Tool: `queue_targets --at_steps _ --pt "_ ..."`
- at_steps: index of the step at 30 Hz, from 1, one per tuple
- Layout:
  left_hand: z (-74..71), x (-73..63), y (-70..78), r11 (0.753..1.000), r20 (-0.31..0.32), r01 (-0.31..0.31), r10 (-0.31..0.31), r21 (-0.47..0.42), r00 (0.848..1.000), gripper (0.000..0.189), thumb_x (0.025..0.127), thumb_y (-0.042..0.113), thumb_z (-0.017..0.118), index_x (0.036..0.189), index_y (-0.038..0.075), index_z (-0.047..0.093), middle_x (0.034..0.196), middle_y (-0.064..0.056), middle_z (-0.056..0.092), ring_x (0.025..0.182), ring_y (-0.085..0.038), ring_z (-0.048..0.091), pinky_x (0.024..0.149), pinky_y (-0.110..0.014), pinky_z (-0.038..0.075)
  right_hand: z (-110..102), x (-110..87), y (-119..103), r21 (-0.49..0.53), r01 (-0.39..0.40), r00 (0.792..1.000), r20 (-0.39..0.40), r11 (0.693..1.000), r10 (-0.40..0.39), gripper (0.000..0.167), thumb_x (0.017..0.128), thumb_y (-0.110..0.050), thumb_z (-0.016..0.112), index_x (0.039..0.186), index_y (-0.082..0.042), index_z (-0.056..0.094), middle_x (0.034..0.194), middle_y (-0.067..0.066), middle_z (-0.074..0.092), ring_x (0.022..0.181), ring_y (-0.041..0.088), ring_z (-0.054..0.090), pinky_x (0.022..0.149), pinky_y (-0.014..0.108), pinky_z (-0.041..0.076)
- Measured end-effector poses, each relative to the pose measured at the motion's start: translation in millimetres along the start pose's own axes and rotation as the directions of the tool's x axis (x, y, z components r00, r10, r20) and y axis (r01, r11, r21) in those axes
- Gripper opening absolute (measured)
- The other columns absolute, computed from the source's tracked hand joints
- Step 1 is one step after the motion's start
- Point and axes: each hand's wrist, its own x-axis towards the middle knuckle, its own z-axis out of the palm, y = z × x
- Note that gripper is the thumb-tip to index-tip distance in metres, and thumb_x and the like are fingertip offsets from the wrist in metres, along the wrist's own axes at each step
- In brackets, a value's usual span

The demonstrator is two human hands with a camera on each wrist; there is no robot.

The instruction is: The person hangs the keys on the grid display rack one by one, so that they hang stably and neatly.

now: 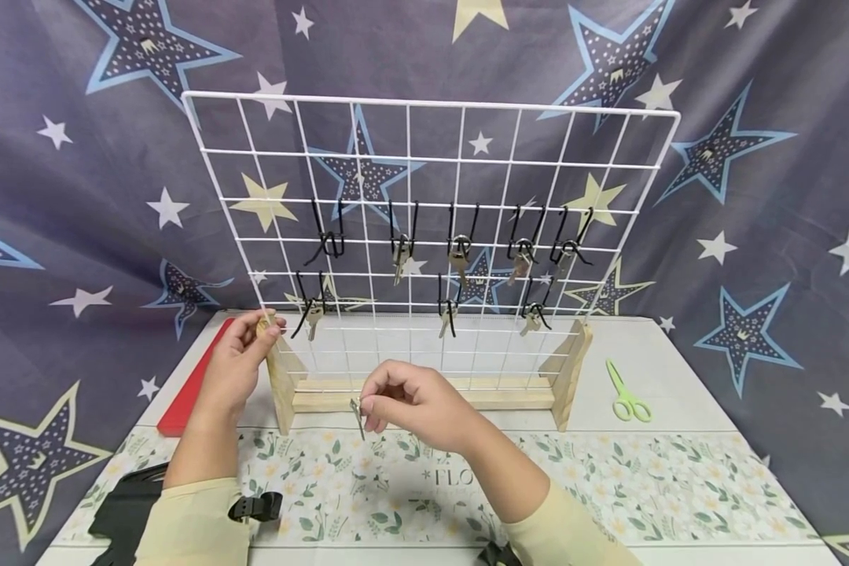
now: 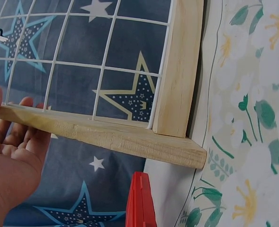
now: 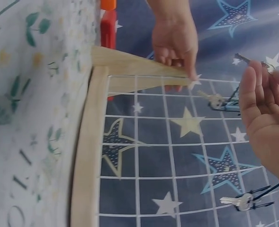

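My right hand (image 1: 417, 401) pinches a small key (image 1: 358, 417) between thumb and fingers, in front of the rack's lower left part; the key also shows in the right wrist view (image 3: 243, 58). With my left hand (image 1: 235, 362) I hold the top of the left wooden support (image 1: 281, 385), the fingers curled behind the wood (image 2: 106, 132) in the left wrist view. A white wire grid (image 1: 431, 104) stands upright between two wooden supports. Black hooks (image 1: 318, 216) hang on it in two rows. Keys (image 1: 459, 255) hang from several hooks; the upper left hook looks bare.
A long red object (image 1: 194, 385) lies left of the rack, and green scissors (image 1: 631, 405) lie to its right. A floral mat (image 1: 630, 487) covers the table front. Behind hangs a dark star-patterned curtain (image 1: 410, 47). Something black (image 1: 130, 503) sits at the lower left.
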Motion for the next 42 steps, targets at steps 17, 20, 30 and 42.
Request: queue_targets --at_steps 17,20,30,42 --pt "0.9 2.5 1.4 1.0 -0.005 -0.002 0.002 -0.016 1.0 0.04 0.096 0.016 0.063 0.133 0.005 0.051 0.115 0.005 0.065 0.11 -0.007 0.061 0.091 -0.01 0.046 -3.8 18.2 -35.0 0.079 0.141 0.988 -0.072 0.987 -0.135 0.008 0.098 -0.003 0.055 0.101 0.004 0.058 0.084 0.023 0.063 0.074 0.025 0.065 0.071 0.039 0.058" --pt "0.7 2.5 1.0 1.0 -0.009 0.005 -0.005 -0.007 1.0 0.044 0.096 0.017 0.063 0.135 0.003 0.049 0.115 0.005 0.065 0.109 -0.006 0.061 0.09 -0.01 0.046 -3.6 23.9 -37.9 0.096 0.158 0.984 -0.094 0.983 -0.149 0.009 0.098 -0.003 0.055 0.101 0.005 0.058 0.084 0.024 0.063 0.073 0.025 0.065 0.07 0.039 0.058" --pt "-0.5 1.5 -0.2 1.0 -0.012 0.011 -0.011 0.0 1.0 0.044 0.096 0.017 0.063 0.135 0.004 0.049 0.115 0.006 0.065 0.109 -0.004 0.061 0.09 -0.009 0.046 -3.5 38.2 -42.5 0.159 0.22 0.968 -0.155 0.962 -0.195 0.01 0.098 -0.001 0.054 0.101 0.008 0.056 0.086 0.027 0.06 0.074 0.019 0.064 0.07 0.039 0.059" --pt "-0.1 -0.1 -0.1 1.0 -0.008 0.0 0.0 -0.002 1.0 0.042 0.096 0.016 0.063 0.134 0.004 0.05 0.116 0.005 0.064 0.109 -0.005 0.06 0.09 -0.01 0.046 -1.7 53.8 -50.6 0.194 0.22 0.962 -0.205 0.956 -0.18 0.009 0.098 -0.002 0.056 0.101 0.006 0.058 0.087 0.022 0.062 0.074 0.021 0.065 0.067 0.036 0.058"
